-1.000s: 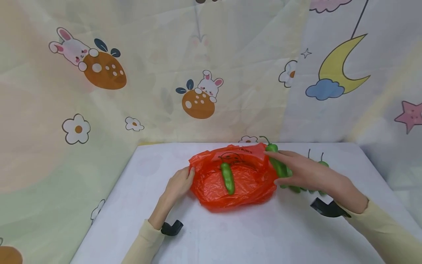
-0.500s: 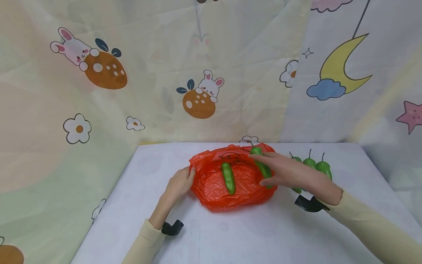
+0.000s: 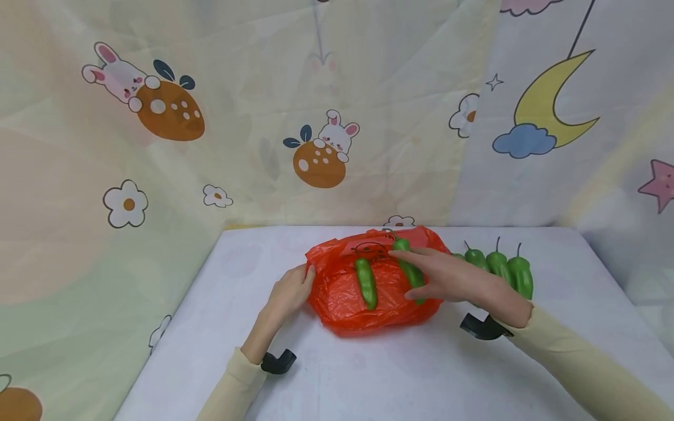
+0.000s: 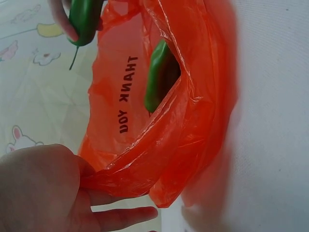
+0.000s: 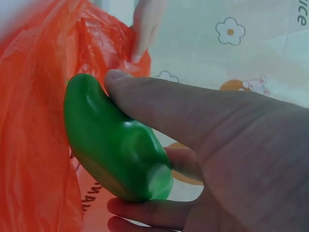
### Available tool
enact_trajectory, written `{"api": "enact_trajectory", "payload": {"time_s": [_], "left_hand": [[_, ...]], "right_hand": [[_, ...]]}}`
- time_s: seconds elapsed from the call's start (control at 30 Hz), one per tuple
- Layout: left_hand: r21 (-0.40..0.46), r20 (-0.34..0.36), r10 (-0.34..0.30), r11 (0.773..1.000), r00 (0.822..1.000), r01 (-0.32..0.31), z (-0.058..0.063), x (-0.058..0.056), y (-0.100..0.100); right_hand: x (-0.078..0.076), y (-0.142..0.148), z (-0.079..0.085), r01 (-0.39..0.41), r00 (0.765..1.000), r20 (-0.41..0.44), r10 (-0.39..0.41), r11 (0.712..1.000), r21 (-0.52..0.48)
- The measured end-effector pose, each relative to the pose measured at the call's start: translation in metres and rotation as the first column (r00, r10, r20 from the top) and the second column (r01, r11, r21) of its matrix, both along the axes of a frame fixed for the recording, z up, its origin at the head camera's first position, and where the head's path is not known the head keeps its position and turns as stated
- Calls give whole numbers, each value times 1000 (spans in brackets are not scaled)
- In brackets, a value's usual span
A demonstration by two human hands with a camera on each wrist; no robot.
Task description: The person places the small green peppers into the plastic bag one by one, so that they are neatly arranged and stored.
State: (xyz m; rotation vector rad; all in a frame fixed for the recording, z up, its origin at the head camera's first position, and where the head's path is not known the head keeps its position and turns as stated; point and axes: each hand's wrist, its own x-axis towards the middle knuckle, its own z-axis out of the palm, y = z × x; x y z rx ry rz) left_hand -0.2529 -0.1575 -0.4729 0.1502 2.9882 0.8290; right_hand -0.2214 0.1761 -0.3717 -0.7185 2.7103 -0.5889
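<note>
A red plastic bag (image 3: 347, 318) lies with its mouth spread on the white table. One green pepper (image 3: 367, 285) rests inside it. My left hand (image 3: 288, 290) pinches the bag's left rim between thumb and fingers; in the left wrist view the thumb and fingers of that hand (image 4: 43, 188) have the red film between them. Over the right side of the bag's mouth, my right hand (image 3: 447, 275) holds a second green pepper (image 3: 408, 266), stem pointing away. Seen from the right wrist, this held pepper (image 5: 116, 140) sits between the thumb and the fingers.
Right of the bag, several more green peppers (image 3: 497, 266) lie side by side on the table (image 3: 368, 380), partly behind my right hand. A printed cloth (image 3: 237, 146) hangs behind the table's back edge.
My right hand has carried its pepper leftward, from beside the bag's right edge to over its mouth. More of the peppers on the right now show. The left hand keeps its hold.
</note>
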Motion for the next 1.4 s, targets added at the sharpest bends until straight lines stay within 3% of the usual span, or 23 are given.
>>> {"api": "enact_trajectory", "payload": {"time_s": [0.93,1.2,1.4], "left_hand": [[3,-6,6,1000,1000,-6,2,1,-2],[10,11,5,1000,1000,-5,3,1,-1],[18,13,1,1000,1000,-1,2,1,0]], "right_hand": [[-16,-24,-31,-56,998,43,53,995,79],[-15,-34,-31,-73,997,28,71,992,104],[-21,-44,-33,-47,998,48,40,987,156]]}}
